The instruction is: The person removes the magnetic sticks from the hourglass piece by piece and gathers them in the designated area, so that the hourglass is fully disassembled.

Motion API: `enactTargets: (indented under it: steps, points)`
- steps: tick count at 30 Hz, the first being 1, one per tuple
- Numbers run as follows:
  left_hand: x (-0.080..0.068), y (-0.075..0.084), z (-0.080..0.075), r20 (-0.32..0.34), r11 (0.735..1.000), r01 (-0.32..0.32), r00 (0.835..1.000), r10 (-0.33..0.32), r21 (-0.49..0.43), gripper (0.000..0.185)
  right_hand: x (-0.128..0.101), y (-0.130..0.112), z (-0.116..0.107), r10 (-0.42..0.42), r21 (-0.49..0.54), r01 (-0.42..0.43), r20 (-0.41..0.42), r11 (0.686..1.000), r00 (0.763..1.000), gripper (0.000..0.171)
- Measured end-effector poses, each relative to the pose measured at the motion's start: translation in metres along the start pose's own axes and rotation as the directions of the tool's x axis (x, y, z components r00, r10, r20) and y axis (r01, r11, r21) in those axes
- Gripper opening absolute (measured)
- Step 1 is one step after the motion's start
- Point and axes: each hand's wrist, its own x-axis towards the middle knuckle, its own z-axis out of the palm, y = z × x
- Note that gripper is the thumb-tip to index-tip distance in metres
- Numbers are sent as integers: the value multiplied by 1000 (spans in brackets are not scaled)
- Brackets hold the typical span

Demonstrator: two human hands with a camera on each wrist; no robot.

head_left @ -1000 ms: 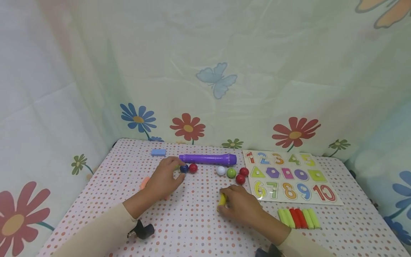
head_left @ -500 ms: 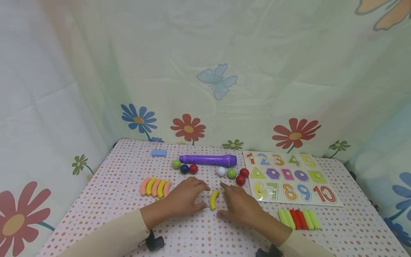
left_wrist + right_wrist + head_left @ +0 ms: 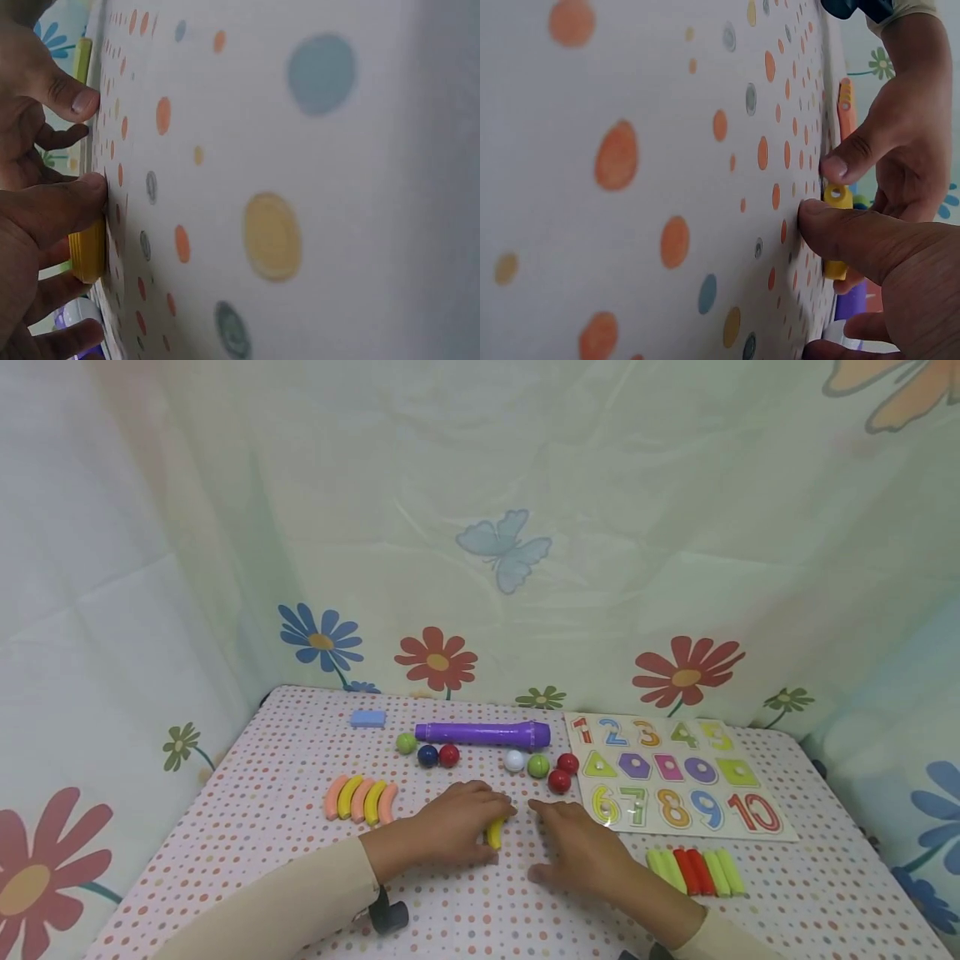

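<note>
My left hand [image 3: 459, 825] pinches a curved yellow block [image 3: 494, 833] on the dotted table, in the middle of the head view. In the left wrist view the thumb lies across the near side of that block [image 3: 88, 251], with fingers behind it. A round hole shows in one end of the block [image 3: 838, 196] in the right wrist view. My right hand [image 3: 581, 850] is just right of it, fingers spread and apart from the block. Left of my left hand stands a row of curved pink and yellow blocks [image 3: 362, 800].
Behind the hands are a purple tube [image 3: 482, 734], a blue block [image 3: 367, 718], a green ball [image 3: 406, 742], a blue ball [image 3: 427, 756] and a white ball [image 3: 513, 761]. A number puzzle board [image 3: 678, 777] lies right, with green and red sticks [image 3: 695, 872] before it.
My left hand has come from the balls at the left to the curved yellow block and taken hold of it. My right hand has let the block go and drawn slightly right.
</note>
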Motion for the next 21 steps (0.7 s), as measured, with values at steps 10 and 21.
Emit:
enactTargets:
  steps: [10, 21]
  points:
    - [-11, -21, -4, -71, 994, 76, 994, -82, -80, 62, -1, -3, 1, -16, -3, 16, -2, 1000, 1000, 80]
    - [-58, -61, -13, -118, 965, 243, 960, -253, -95, 70, -2, -4, 1, -45, -24, 45, -11, 999, 999, 62]
